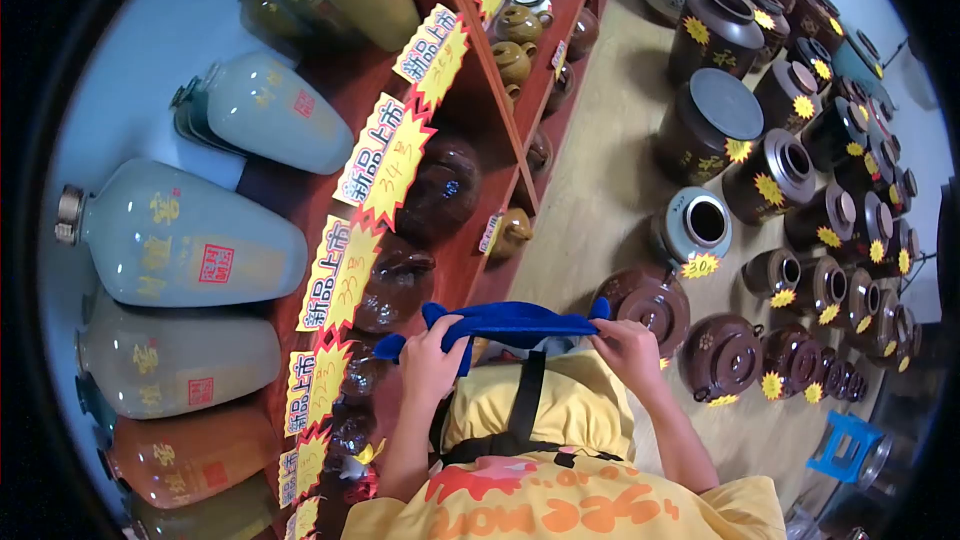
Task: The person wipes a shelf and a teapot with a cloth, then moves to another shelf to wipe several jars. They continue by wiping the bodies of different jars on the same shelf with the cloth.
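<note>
A person in a printed yellow shirt (560,510), with a black strap (528,395) running down the front, stands in an aisle between shelved and floor-standing jars. Just beyond the waist, a blue cloth (520,324) is held out between both hands. The left hand (433,350) is closed around its left part, with a loose end projecting toward the shelving; the right hand (627,352) pinches the right end between thumb and fingers, a small tip standing above the grip. The span between them sags slightly and appears folded into a band.

To the left, a reddish wooden shelf (480,250) carries large jars, among them a pale blue jar (205,235) lying sideways in this view, behind a row of yellow price signs (330,275). To the right, on the floor (610,205), a brown lidded jar (645,308) appears near the right hand; contact cannot be judged. Farther off stand a pale blue jar (690,225) marked 30 and a dark flat-lidded jar (710,115).

Likely hazards: the right end could slip from its shallow pinch if the cloth were pulled hard; the loose left end could catch a sign, and a wide elbow swing could knock shelved ware.
</note>
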The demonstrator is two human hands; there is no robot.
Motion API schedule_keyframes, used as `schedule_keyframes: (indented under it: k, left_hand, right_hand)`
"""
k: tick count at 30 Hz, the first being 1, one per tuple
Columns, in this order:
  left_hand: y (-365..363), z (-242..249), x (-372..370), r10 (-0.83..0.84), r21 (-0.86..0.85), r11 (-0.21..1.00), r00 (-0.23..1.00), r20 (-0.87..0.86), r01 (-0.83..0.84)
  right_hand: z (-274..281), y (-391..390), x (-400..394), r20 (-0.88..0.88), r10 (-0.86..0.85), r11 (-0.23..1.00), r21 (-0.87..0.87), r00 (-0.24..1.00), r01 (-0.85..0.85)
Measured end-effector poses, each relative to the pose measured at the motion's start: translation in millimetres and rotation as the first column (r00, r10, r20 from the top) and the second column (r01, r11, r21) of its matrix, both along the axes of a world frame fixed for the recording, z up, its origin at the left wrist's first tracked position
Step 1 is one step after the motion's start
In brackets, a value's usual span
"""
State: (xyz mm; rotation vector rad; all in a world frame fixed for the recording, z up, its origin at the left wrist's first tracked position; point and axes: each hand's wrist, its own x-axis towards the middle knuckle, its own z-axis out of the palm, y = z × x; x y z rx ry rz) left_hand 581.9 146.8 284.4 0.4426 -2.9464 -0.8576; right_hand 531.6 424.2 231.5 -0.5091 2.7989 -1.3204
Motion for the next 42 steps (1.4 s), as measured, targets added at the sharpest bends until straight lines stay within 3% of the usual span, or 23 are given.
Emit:
schedule_keyframes:
  k: [5, 9, 12, 16, 19, 23, 27, 31, 32, 33, 34, 37, 38, 39, 41, 42]
  left_hand:
    - [7, -3, -10, -0.056, -0.048, 0.998, 0.993, -0.106, 0.051]
    - [15, -3, -15, -0.1, -0.035, 0.995, 0.991, -0.089, 0.097]
    - [18, 5, -17, -0.116, -0.062, 0.992, 0.992, -0.051, 0.113]
    - [11, -10, -8, -0.095, -0.041, 0.995, 0.995, -0.027, 0.094]
    - [8, -11, -10, -0.066, -0.046, 0.997, 0.997, -0.034, 0.064]
    - [7, -3, -13, -0.066, 0.053, 0.996, 0.995, -0.071, 0.07]
    - [9, 0, -28, -0.088, 0.221, 0.966, 0.972, -0.218, 0.137]
    - [30, 7, -49, -0.212, 0.234, 0.938, 0.958, -0.195, 0.255]
    - [38, 11, -52, -0.257, 0.227, 0.928, 0.949, -0.184, 0.295]
    - [46, 17, -56, -0.301, 0.22, 0.916, 0.937, -0.177, 0.336]
    - [52, 19, -60, -0.368, 0.236, 0.884, 0.912, -0.179, 0.403]
    - [68, 25, -69, -0.552, 0.213, 0.795, 0.823, -0.133, 0.568]
    - [69, 20, -70, -0.582, 0.168, 0.79, 0.808, -0.096, 0.589]
    - [68, 18, -71, -0.592, 0.17, 0.783, 0.801, -0.09, 0.598]
    - [65, 11, -73, -0.562, 0.021, 0.823, 0.819, -0.113, 0.568]
    - [60, 8, -75, -0.541, 0.016, 0.838, 0.833, -0.112, 0.546]
  right_hand:
    - [1, 3, -2, 0.034, -0.025, 0.998, -0.06, 0.999, 0.027]
    - [-5, 10, -6, 0.08, -0.054, 0.992, -0.108, 0.995, 0.063]
    - [-10, 12, -7, 0.262, -0.081, 0.976, -0.174, 0.962, 0.129]
    - [-26, 2, -6, 0.28, -0.057, 0.98, -0.166, 0.958, 0.107]
    - [-32, -11, -5, 0.384, -0.036, 0.956, -0.257, 0.923, 0.144]
    - [-54, -17, -6, 0.438, 0.037, 0.974, -0.217, 0.898, 0.065]
    - [-60, -30, -16, 0.499, 0.079, 0.932, -0.345, 0.863, 0.114]
    - [-66, -42, -25, 0.486, 0.113, 0.92, -0.381, 0.867, 0.094]
    - [-74, -44, -30, 0.742, 0.259, 0.823, -0.505, 0.619, 0.26]
    - [-80, -46, -36, 0.842, 0.448, 0.711, -0.54, 0.301, 0.45]
    - [-72, -49, -37, 0.826, 0.533, 0.639, -0.534, 0.182, 0.554]
    - [-78, -67, -32, 0.782, 0.552, 0.514, -0.592, 0.289, 0.621]
    - [-72, -67, -32, 0.785, 0.572, 0.4, -0.521, 0.239, 0.754]
    - [-68, -68, -35, 0.785, 0.57, 0.389, -0.518, 0.242, 0.762]
    - [-53, -70, -39, 0.831, 0.443, 0.231, -0.469, 0.338, 0.852]
    - [-81, -66, -33, 0.805, 0.338, 0.225, -0.571, 0.487, 0.789]
